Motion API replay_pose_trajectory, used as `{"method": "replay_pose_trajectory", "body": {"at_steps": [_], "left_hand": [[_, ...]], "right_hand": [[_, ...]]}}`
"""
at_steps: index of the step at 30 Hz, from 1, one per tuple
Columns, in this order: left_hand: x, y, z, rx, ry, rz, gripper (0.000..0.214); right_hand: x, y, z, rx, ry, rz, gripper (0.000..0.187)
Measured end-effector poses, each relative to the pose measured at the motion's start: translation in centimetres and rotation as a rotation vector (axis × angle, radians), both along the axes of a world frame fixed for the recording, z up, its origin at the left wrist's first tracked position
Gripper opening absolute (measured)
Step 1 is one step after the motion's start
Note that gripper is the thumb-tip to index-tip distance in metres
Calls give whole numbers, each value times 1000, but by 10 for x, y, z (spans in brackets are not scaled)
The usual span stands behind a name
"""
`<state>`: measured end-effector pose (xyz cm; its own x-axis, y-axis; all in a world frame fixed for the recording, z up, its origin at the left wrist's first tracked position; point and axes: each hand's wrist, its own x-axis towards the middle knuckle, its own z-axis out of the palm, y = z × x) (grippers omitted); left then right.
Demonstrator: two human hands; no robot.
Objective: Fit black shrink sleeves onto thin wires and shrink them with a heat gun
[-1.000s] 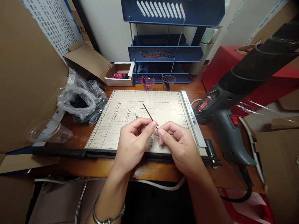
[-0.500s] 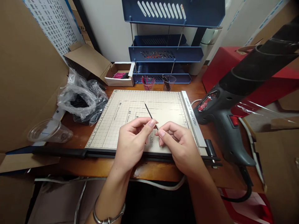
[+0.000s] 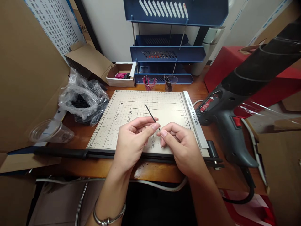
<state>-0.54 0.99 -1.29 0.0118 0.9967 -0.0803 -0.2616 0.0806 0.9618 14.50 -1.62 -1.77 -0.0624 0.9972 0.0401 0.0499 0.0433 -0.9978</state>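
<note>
A thin, straight black wire-like piece [image 3: 150, 110] slants over the board, its far end pointing up and left. My left hand [image 3: 134, 138] pinches it between thumb and forefinger near its lower part. At its lower end the thumb and forefinger of my right hand [image 3: 180, 142] are closed together; the tip there is hidden by the fingers. Both hands are held above a cream paper cutter [image 3: 108, 125] with printed grid lines. Whether the piece is wire or tubing I cannot tell.
A heat gun [image 3: 231, 125] stands at the right. Behind the cutter are a cup of pink and black pieces [image 3: 150, 84], a cup of black pieces [image 3: 170, 84], an open box [image 3: 121, 80] and blue trays [image 3: 166, 55]. At left lie a plastic bag [image 3: 80, 100] and a clear cup [image 3: 51, 131].
The fingers of my left hand have shifted slightly along the black piece, its thumb a little lower. My right hand stays almost in place. The whole view has moved slightly.
</note>
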Motion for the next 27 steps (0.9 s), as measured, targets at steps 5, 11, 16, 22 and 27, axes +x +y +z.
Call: {"method": "replay_pose_trajectory", "body": {"at_steps": [5,11,16,22,27], "left_hand": [[0,0,2,1,-16,4,21],[-1,-1,3,-8,-13,-41,23],[0,-4,6,4,29,-29,21],[2,-7,7,21,39,-3,18],[1,-4,4,37,33,0,16]], "right_hand": [[1,0,-1,-19,21,16,31],[0,1,-3,-13,56,19,32],[0,1,-3,6,58,4,32],[0,0,-1,9,24,7,31],[0,0,0,18,11,-1,31]]}}
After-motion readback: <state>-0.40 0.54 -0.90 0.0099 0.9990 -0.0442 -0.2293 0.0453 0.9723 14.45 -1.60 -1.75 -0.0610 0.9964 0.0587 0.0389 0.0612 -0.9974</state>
